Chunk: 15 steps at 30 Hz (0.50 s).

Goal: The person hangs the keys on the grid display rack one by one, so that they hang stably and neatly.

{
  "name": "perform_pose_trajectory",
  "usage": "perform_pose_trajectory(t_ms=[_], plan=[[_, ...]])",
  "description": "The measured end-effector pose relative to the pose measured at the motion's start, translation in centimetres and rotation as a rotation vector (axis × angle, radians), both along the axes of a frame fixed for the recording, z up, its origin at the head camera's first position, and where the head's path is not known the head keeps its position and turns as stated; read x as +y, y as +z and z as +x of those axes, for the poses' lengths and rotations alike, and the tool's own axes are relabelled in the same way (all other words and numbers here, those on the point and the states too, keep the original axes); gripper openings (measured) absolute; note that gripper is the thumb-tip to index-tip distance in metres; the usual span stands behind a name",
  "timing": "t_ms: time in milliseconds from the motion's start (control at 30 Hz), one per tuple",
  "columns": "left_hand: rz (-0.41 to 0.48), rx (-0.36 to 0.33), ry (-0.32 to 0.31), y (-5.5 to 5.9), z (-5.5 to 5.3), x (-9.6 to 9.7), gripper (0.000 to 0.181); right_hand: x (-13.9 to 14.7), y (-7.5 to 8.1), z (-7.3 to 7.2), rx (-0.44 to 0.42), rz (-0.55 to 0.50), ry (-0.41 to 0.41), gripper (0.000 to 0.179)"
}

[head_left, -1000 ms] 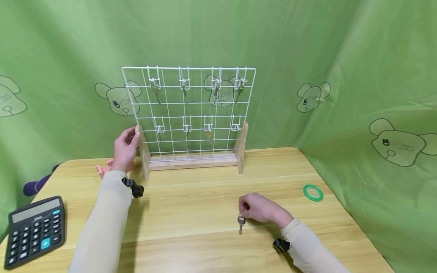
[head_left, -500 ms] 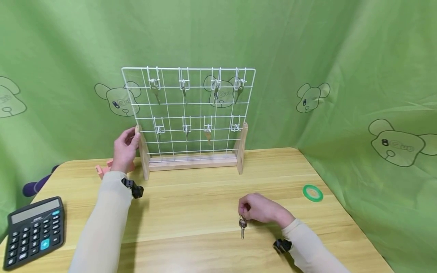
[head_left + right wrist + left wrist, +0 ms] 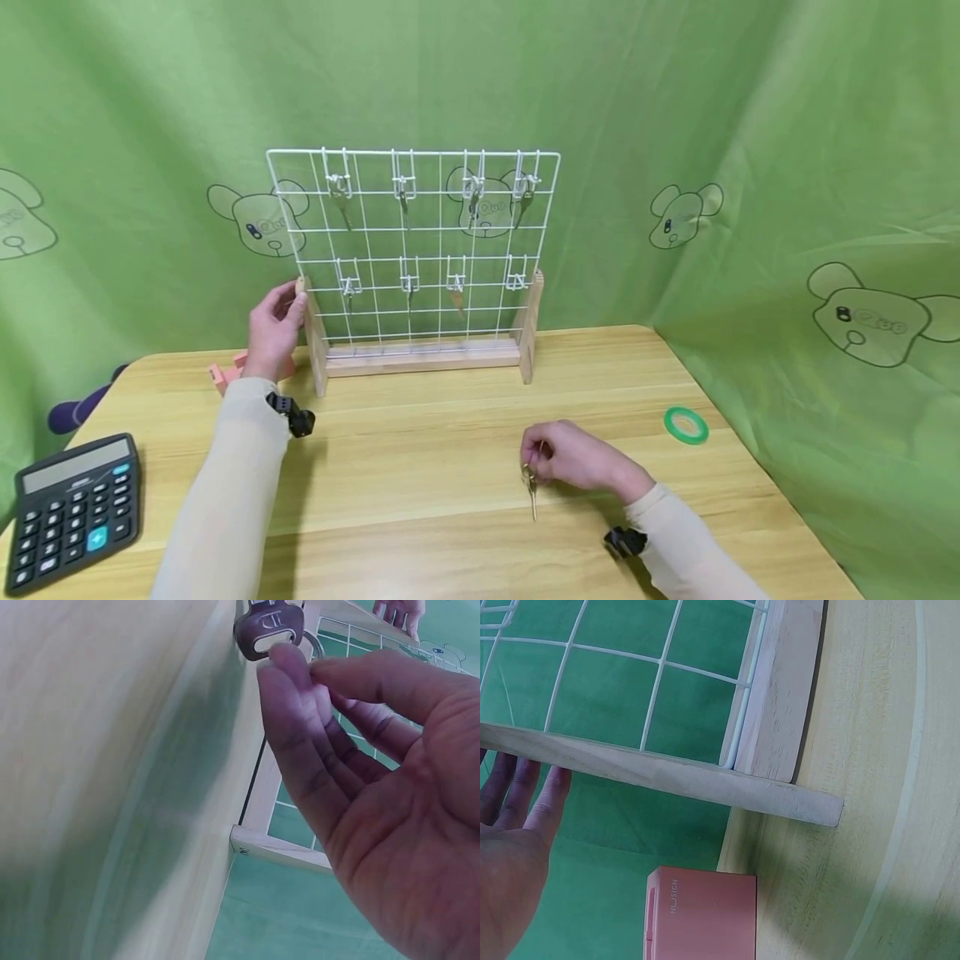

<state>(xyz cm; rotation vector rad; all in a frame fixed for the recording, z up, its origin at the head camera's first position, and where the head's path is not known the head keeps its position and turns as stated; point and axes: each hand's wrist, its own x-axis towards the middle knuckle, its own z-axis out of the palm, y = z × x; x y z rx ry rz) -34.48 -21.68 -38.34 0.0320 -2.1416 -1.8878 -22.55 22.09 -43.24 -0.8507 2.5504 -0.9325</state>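
Observation:
A white wire grid rack on a wooden stand (image 3: 420, 362) stands at the back of the table. Its hooks bear several keys; the lower right hook (image 3: 516, 277) shows only white wire. My left hand (image 3: 272, 333) holds the stand's left upright (image 3: 667, 772), thumb in front and fingers behind. Over the table front, right of the middle, my right hand (image 3: 576, 454) pinches a small ring between thumb and fingertips. From that ring hangs a key (image 3: 533, 498), shaft down. In the right wrist view, the key's dark head (image 3: 246, 628) shows just beyond the fingertips.
A pink box-like item (image 3: 705, 911) sits beside the left upright, partly behind the left wrist. A black calculator (image 3: 75, 508) lies at the front left, a green tape roll (image 3: 686, 425) at the right. Green curtain (image 3: 600, 83) encloses the back and right sides.
The key below my right hand has swung and turned, now showing narrower. My right hand has shifted very slightly left. My left hand stays on the upright.

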Motion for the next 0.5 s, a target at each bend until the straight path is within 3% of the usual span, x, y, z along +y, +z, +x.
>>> perform_pose_trajectory(t_ms=[500], plan=[[0.004,0.002,0.0,-0.2,0.0,0.0,0.054,0.2,1.6,-0.4,0.125,-0.023,-0.03,0.015]])
